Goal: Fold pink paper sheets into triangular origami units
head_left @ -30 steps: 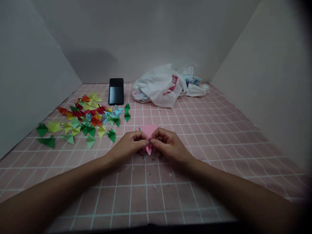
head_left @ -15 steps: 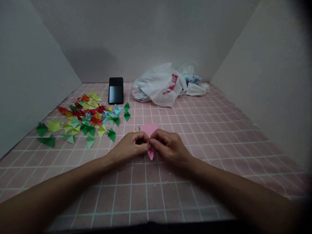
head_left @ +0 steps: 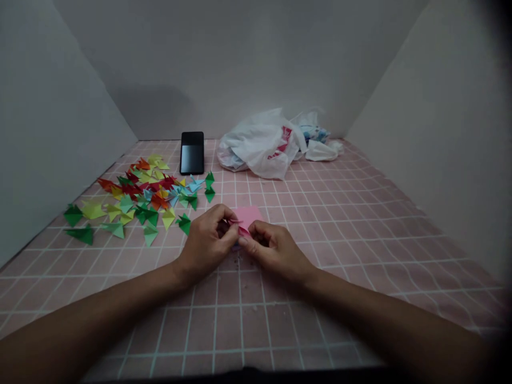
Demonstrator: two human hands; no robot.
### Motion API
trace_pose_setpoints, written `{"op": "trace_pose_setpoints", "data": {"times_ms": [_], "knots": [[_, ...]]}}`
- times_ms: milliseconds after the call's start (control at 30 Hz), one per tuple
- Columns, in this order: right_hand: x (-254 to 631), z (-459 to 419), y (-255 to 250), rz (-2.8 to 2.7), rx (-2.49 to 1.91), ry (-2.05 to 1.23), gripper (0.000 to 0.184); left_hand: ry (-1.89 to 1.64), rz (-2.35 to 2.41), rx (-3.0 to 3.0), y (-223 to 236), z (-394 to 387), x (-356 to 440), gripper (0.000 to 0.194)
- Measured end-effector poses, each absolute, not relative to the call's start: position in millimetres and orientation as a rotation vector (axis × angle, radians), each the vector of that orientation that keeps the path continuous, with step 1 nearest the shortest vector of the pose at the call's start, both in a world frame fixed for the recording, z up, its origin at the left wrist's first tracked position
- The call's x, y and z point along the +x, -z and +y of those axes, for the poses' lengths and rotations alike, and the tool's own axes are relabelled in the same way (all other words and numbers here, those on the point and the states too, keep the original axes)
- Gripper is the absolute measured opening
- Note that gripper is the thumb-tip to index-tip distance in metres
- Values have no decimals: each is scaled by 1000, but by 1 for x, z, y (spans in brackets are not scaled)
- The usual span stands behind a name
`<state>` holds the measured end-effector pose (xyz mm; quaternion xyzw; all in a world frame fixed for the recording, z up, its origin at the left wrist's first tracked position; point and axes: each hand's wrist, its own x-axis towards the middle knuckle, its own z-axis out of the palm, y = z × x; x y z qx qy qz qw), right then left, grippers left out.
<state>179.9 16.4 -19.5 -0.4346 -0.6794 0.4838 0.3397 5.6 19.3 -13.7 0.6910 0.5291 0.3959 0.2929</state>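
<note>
Both hands meet near the middle of the table over a small piece of folded pink paper [head_left: 243, 231]. My left hand [head_left: 212, 234] pinches it from the left with thumb and fingers. From the right, my right hand [head_left: 276, 246] grips its edge between thumb and forefinger. Part of the folded piece is hidden by the fingers. Just behind the hands lies flat pink paper [head_left: 248, 214] on the tablecloth. To the left spreads a group of small folded paper cranes [head_left: 146, 214] in green, yellow, red, orange and light blue.
A pink tablecloth [head_left: 340, 298] with a white grid covers the table. A black phone [head_left: 192, 153] lies behind the cranes. Against the back wall sit a crumpled white plastic bag [head_left: 264, 144] and a blue-and-white packet [head_left: 314, 133]. Pale walls stand at left, right and back.
The pink paper's pointed end, which hung toward me below my fingers, is now turned up between the hands. My left hand has shifted slightly left and its wrist is raised. The view has tilted slightly.
</note>
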Motion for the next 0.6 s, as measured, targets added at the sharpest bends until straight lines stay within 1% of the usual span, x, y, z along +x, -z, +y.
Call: {"op": "trace_pose_setpoints", "data": {"times_ms": [333,600], "knots": [[181,18,21,-1785,-1227,-988,16,-1097,1351,1679,18,15,11,11],[179,16,23,-1760,-1193,-988,12,-1093,1217,1485,21,8,16,13]]}}
